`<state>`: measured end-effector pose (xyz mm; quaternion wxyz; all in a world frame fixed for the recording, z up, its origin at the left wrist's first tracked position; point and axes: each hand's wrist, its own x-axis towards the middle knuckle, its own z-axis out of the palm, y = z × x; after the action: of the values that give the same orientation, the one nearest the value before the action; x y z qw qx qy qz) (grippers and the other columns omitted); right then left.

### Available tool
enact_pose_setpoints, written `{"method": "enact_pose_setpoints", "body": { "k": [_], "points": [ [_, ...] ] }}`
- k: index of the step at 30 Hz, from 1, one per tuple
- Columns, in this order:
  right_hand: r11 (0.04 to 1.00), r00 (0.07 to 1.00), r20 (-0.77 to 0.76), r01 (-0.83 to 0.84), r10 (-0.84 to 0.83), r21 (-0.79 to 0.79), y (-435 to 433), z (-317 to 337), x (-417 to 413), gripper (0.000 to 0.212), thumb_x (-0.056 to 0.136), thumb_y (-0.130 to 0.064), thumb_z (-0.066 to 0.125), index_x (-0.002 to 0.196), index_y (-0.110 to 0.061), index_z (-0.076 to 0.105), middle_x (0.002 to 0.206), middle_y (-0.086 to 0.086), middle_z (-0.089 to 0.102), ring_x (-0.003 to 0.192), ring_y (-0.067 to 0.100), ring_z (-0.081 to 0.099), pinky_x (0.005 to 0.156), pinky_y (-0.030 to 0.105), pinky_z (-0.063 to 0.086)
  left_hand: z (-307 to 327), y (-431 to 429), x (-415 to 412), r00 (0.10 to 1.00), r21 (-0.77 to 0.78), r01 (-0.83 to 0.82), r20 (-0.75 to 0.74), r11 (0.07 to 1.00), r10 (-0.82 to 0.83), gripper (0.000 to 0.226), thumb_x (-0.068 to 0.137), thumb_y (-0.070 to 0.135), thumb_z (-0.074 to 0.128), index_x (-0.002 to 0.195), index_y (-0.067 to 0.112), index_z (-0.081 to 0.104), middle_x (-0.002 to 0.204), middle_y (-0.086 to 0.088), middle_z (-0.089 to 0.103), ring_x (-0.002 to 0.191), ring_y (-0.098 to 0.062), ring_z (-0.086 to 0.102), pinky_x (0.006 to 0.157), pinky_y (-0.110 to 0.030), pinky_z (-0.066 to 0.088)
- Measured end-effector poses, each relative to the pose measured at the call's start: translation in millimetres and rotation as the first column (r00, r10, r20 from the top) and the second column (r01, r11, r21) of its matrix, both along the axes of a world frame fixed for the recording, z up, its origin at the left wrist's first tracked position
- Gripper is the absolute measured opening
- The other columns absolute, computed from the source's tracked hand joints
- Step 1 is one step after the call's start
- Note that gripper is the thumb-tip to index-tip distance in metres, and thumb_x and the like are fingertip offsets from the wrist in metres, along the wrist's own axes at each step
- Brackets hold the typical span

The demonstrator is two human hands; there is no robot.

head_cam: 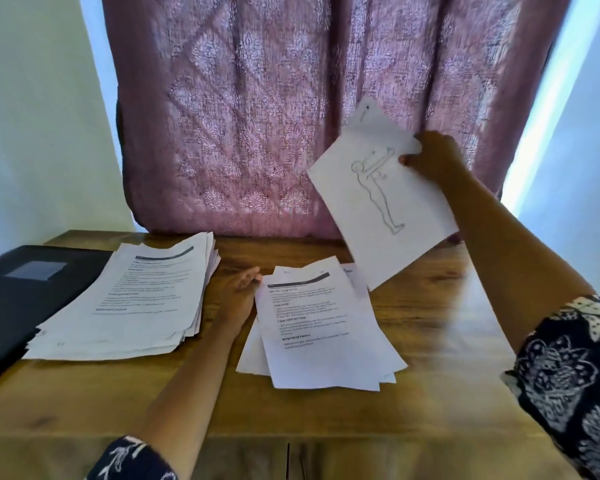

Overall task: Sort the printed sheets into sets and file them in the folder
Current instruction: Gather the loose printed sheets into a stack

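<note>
Sleeved right hand (pixel 430 157) pinches drawn sheet (pixel 371 209) edge aloft; left hand (pixel 238 296), fingers straight, touches stack (pixel 319 327) edge.

I see a wooden counter (pixel 430 341) with warm brown grain across the lower view. Behind it hangs a dusty pink curtain (pixel 257 116) with a pale diamond and floral pattern, its hem meeting the counter's far edge. A pale wall (pixel 32 116) stands at either side, with daylight bright along both curtain edges.
</note>
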<state>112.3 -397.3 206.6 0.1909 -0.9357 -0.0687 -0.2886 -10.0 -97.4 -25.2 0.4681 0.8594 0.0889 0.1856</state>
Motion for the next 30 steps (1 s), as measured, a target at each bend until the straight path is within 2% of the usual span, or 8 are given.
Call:
{"method": "enact_pose_setpoints", "body": {
  "k": [6,9,12,16,21,25,28,30],
  "points": [
    [0.943,0.895,-0.391,-0.088,0.217,0.321,27.1,-149.3,-26.7,0.038,0.082,-0.017,0.071,0.116,-0.001,0.064,0.104,0.019,0.063,0.070,0.020,0.054,0.054,0.028,0.039,-0.7,-1.6,-16.6,0.997,-0.228,0.010,0.083,0.974,0.010,0.041,0.100,0.043,0.041,0.132,0.020,0.054,0.139,-0.007,0.053,0.130,-0.025,0.049,0.099,-0.026,0.036],
    [0.971,0.878,-0.466,0.008,0.107,0.238,46.8,-218.2,-39.9,0.046,0.080,-0.023,0.070,0.124,-0.012,0.060,0.113,0.013,0.066,0.096,0.027,0.062,0.071,0.032,0.047,-1.6,-7.5,-17.1,0.996,-0.255,0.054,0.076,0.965,-0.035,0.047,0.103,0.035,0.036,0.147,0.020,0.031,0.150,0.001,0.033,0.140,-0.019,0.030,0.108,-0.027,0.025],
    [0.980,0.892,-0.449,0.133,-0.053,0.147,55.3,-244.6,-51.3,0.068,0.084,-0.035,0.068,0.140,-0.011,0.037,0.140,0.014,0.045,0.130,0.034,0.038,0.101,0.043,0.035,-9.8,-5.8,-10.1,0.981,-0.096,0.145,-0.115,0.985,-0.155,0.059,0.097,0.043,0.048,0.150,0.025,0.029,0.156,0.001,0.029,0.141,-0.023,0.032,0.101,-0.026,0.033],
    [0.967,0.863,-0.505,0.153,-0.031,0.201,45.8,-245.6,-50.4,0.076,0.089,-0.050,0.055,0.147,-0.013,0.021,0.144,0.017,0.043,0.136,0.035,0.033,0.112,0.055,0.014,-17.6,-4.4,-3.2,0.953,0.159,0.217,-0.247,0.963,-0.174,0.070,0.090,0.049,0.057,0.150,0.030,0.026,0.156,0.000,0.029,0.139,-0.027,0.035,0.111,-0.040,0.035],
    [0.952,0.843,-0.504,-0.029,0.187,0.305,49.9,-247.4,-51.9,0.069,0.087,-0.044,0.061,0.141,-0.015,0.029,0.136,0.012,0.053,0.125,0.037,0.047,0.103,0.048,0.037,-20.6,-4.8,1.6,0.941,0.256,0.279,-0.264,0.925,-0.211,0.068,0.094,0.048,0.051,0.152,0.033,0.018,0.160,0.004,0.017,0.145,-0.027,0.025,0.116,-0.043,0.028],
    [0.733,0.838,-0.349,-0.086,0.419,0.675,56.8,-240.5,-60.9,0.045,0.080,-0.006,0.072,0.115,-0.020,0.047,0.112,0.005,0.061,0.104,0.024,0.057,0.083,0.034,0.046,-21.3,-5.3,3.9,0.925,0.348,0.332,-0.302,0.877,-0.230,0.066,0.097,0.047,0.048,0.153,0.036,0.015,0.162,0.006,0.010,0.147,-0.023,0.016,0.120,-0.041,0.017],
    [0.669,0.828,-0.322,-0.083,0.459,0.739,56.6,-241.8,-60.1,0.061,0.074,0.013,0.067,0.124,-0.015,0.044,0.112,0.008,0.061,0.097,0.022,0.059,0.077,0.033,0.049,-22.6,-5.3,3.7,0.936,0.302,0.307,-0.267,0.903,-0.229,0.065,0.097,0.043,0.050,0.152,0.034,0.017,0.162,0.004,0.011,0.147,-0.023,0.018,0.118,-0.039,0.020],
    [0.458,0.786,-0.213,-0.098,0.580,0.884,55.7,-237.8,-59.5,0.058,0.073,0.026,0.057,0.118,-0.009,0.048,0.103,0.008,0.069,0.083,0.017,0.066,0.068,0.029,0.053,-22.5,-5.2,3.0,0.946,0.233,0.290,-0.218,0.928,-0.241,0.069,0.095,0.041,0.055,0.152,0.032,0.017,0.161,0.003,0.013,0.147,-0.021,0.020,0.116,-0.035,0.023]
  ]
}}
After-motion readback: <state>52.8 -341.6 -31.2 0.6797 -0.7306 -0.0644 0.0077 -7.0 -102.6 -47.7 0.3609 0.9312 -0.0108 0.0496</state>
